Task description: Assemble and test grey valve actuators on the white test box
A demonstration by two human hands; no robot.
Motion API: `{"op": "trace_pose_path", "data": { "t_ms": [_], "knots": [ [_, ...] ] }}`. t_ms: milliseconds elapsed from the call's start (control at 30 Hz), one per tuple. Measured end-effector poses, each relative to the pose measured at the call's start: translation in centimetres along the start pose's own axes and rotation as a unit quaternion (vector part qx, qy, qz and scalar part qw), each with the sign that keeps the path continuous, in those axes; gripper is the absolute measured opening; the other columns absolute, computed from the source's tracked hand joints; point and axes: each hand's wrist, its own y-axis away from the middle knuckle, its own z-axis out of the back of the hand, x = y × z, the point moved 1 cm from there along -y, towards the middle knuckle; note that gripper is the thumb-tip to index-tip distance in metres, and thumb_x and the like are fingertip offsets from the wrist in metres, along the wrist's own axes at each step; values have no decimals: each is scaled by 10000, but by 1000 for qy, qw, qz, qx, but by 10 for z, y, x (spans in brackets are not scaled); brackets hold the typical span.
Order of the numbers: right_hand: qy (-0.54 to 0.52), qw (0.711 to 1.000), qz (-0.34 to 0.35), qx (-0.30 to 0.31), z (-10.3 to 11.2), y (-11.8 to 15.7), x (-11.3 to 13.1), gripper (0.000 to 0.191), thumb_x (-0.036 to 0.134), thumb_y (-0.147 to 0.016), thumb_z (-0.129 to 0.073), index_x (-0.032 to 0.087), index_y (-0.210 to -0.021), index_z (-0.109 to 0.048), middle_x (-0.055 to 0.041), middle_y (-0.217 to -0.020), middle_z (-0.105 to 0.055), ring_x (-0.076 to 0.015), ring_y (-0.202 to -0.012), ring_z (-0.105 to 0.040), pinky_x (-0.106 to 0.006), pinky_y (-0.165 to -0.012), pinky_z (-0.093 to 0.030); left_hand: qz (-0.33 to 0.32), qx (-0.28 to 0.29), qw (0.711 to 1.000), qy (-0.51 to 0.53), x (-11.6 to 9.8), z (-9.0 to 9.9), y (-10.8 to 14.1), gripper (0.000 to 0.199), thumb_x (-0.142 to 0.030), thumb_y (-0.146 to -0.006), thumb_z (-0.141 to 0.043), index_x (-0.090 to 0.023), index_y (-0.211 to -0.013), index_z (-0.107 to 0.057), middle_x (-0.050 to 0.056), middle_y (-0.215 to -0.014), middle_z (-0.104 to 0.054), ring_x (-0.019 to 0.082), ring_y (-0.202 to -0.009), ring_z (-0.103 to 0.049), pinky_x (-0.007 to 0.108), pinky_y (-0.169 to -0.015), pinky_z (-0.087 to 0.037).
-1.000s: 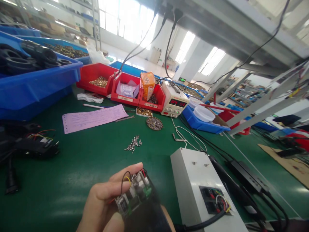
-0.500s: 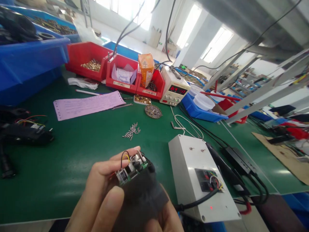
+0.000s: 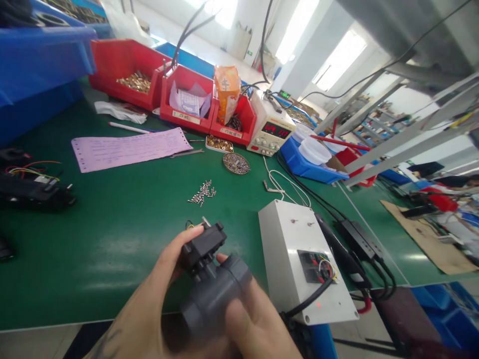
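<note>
Between my two hands is a dark grey plastic valve [image 3: 217, 294] with a black actuator housing [image 3: 205, 244] on its top. My left hand [image 3: 160, 279] grips the housing from the left, its thumb along the upper edge. My right hand [image 3: 250, 314] wraps round the valve body from the right and below. A metal shaft and a bit of wire stick out at the housing's far end. Beyond my hands a small pile of screws [image 3: 202, 193] lies on the green table [image 3: 123, 224].
A grey control box [image 3: 288, 239] with switches and a thick black cable stands at the right. Red bins [image 3: 123, 70], a power supply [image 3: 271, 127] and a round dish of small parts [image 3: 235, 163] line the back. A pink sheet [image 3: 130, 148] and another black housing [image 3: 33, 189] are left.
The valve has been turned over in my hands, so the circuit parts that faced me are hidden and the grey valve body shows. The view has also shifted slightly.
</note>
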Motion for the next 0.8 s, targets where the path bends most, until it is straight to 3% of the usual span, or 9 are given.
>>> {"op": "trace_pose_path", "data": {
  "t_ms": [67,100,133,200,233,300,433,533,800],
  "knots": [
    [161,984,-68,17,13,4,28,753,566,-821,-803,246,-1417,-474,20,-719,-647,-149,-522,-586,-212,-455,-441,62,31,989,133,1,-1,-8,937,-470,-766,-788,-315,-1546,-294,119,-1540,-551,351,-1358,-589,426,-1101,-525],
    [242,969,-42,-24,20,4,48,633,468,-881,-761,257,-1413,-489,42,-691,-635,-130,-499,-581,-202,-469,-445,95,40,976,193,2,-2,-13,915,-489,-766,-788,-292,-1528,-321,127,-1536,-552,352,-1364,-582,411,-1102,-520],
    [319,944,35,-78,25,1,69,448,396,-916,-719,242,-1312,-578,27,-720,-654,-129,-556,-614,-211,-543,-491,123,43,962,238,1,-2,-17,903,-505,-759,-789,-268,-1511,-351,136,-1529,-556,359,-1366,-577,403,-1101,-516],
    [451,874,153,-96,27,-14,107,179,293,-913,-710,223,-1076,-688,-8,-806,-697,-157,-720,-674,-246,-685,-538,166,37,942,291,0,-4,-23,896,-510,-743,-798,-245,-1494,-388,136,-1496,-582,368,-1352,-581,399,-1086,-521],
    [501,846,164,-75,24,-28,120,71,244,-928,-691,209,-989,-694,-12,-807,-708,-158,-735,-680,-252,-697,-537,176,38,936,303,-1,-4,-25,888,-501,-744,-799,-245,-1492,-396,130,-1479,-597,366,-1341,-587,395,-1075,-526],
    [566,817,103,-33,17,-65,133,55,110,-934,-671,165,-933,-676,-12,-812,-727,-140,-749,-700,-228,-703,-544,175,42,933,312,-2,-6,-28,867,-491,-754,-798,-246,-1487,-404,122,-1458,-611,353,-1325,-595,379,-1061,-529],
    [648,761,23,-8,2,-146,121,66,57,-967,-644,107,-960,-688,-28,-782,-728,-122,-725,-704,-209,-702,-558,169,49,930,322,-1,-6,-28,869,-500,-768,-797,-236,-1488,-389,130,-1484,-581,336,-1318,-602,357,-1055,-530],
    [698,715,-2,-20,-2,-185,104,57,150,-1000,-667,103,-979,-691,-39,-910,-719,-159,-823,-710,-301,-787,-603,172,66,925,331,1,-4,-28,879,-474,-785,-797,-249,-1508,-352,128,-1500,-568,326,-1319,-609,353,-1059,-531],
    [778,627,-32,-18,-11,-206,87,238,306,-1003,-701,124,-1153,-675,-106,-1171,-673,-231,-1029,-681,-401,-899,-600,179,67,928,321,1,-2,-29,903,-476,-758,-816,-255,-1509,-366,131,-1508,-570,372,-1382,-551,413,-1099,-508]
  ]
}}
